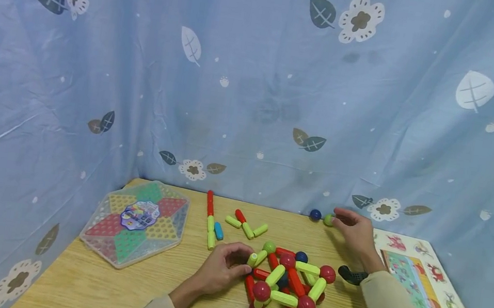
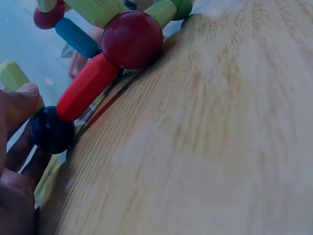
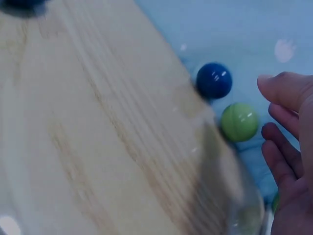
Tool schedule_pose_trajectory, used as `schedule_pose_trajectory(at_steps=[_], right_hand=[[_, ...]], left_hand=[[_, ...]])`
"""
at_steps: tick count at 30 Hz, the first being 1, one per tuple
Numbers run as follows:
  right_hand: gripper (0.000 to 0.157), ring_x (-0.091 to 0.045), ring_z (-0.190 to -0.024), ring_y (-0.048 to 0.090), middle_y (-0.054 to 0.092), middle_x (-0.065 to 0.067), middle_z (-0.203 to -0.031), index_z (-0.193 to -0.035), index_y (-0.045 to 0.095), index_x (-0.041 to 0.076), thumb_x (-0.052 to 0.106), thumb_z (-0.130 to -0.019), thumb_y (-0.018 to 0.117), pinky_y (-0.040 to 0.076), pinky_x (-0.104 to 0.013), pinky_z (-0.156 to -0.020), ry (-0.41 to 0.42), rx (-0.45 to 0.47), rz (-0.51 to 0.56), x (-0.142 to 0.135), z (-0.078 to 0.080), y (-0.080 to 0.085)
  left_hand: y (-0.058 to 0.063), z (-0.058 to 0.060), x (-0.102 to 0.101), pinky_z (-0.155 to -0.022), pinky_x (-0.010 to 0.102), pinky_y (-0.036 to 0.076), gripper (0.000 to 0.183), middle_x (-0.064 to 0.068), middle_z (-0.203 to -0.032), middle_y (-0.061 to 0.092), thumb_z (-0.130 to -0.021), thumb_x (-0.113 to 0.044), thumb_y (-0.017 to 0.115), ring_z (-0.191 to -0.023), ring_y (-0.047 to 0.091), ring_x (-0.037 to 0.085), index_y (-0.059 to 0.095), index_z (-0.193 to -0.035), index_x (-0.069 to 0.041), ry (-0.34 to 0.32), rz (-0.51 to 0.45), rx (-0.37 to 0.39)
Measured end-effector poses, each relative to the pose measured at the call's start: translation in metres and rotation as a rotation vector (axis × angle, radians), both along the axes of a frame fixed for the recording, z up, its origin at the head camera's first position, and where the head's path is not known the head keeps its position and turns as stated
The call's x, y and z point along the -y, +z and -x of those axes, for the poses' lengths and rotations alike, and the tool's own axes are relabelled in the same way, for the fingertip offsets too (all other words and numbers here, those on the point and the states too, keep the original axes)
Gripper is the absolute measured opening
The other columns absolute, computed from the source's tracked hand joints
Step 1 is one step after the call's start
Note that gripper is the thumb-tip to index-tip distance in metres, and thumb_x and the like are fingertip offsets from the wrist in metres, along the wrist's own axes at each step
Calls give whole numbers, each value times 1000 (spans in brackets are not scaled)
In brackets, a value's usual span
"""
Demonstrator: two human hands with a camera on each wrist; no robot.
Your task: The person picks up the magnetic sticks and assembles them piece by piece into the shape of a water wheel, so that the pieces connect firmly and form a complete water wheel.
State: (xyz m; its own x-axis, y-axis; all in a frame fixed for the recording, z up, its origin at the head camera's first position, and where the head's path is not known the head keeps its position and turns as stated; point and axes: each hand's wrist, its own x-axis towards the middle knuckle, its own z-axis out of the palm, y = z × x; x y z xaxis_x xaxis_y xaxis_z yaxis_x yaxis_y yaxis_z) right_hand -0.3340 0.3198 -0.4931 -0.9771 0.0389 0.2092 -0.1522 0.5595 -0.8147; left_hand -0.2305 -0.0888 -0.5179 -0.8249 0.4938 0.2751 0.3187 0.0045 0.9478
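Right hand (image 3: 301,171) just beside a green ball (image 3: 239,122), blue ball (image 3: 214,81) near it, wooden table (image 3: 98,147), blue curtain (image 3: 234,29)

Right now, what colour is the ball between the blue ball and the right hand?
The ball is light green, seen best in the right wrist view.

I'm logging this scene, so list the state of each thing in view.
Left hand: pinching a yellow-green rod
Right hand: open, holding nothing
Lime-green ball: loose, unheld
Navy ball: loose, unheld
Ball-and-rod structure: joined together, standing
Short blue rod: lying loose
Other loose rods: lying, some end to end
Chinese checkers board: lying flat
Picture board: lying flat
Curtain: hanging, creased
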Motion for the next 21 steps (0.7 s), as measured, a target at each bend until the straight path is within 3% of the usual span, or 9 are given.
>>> schedule_pose_trajectory(at_steps=[5,8,11,14,18,21], right_hand=[[39,-34,-118,73,75,-23,-135,-138,74,2,22,-105,77,49,-8,-85,-17,-15,-111,3,11,-11],[36,-40,-117,73,77,-22,-131,-135,76,3,21,-104,77,51,-13,-86,-10,-29,-152,2,10,-14],[36,-34,-116,74,77,-21,-131,-135,76,3,24,-105,77,52,-16,-86,14,-5,-148,-1,5,-10],[40,-17,-114,72,75,-20,-136,-139,74,5,29,-107,74,56,-18,-88,68,44,-93,-4,-4,2],[43,4,-113,68,71,-18,-143,-144,70,9,33,-109,71,61,-27,-97,182,70,4,-1,-19,35],[40,4,-114,70,73,-13,-141,-143,71,9,29,-109,71,62,-28,-98,297,44,34,12,-30,65]], left_hand=[[0,0,1,-101,26,59,32,24,-126,74,-101,-6,77,-115,72,19,71,-131,2,0,3,15],[1,0,1,-101,26,59,31,23,-126,74,-100,-4,77,-115,72,20,72,-131,1,4,7,29],[2,0,1,-101,26,59,31,23,-126,74,-100,-3,77,-115,73,23,72,-130,1,7,8,34],[2,-1,1,-100,26,60,32,24,-125,75,-100,-3,77,-114,73,23,72,-130,3,10,7,33],[1,-1,2,-99,25,59,32,25,-124,74,-99,-2,77,-112,72,18,72,-130,4,12,1,39],[0,-1,3,-98,24,60,32,25,-124,74,-100,-2,76,-111,72,16,71,-131,5,8,-4,43]])
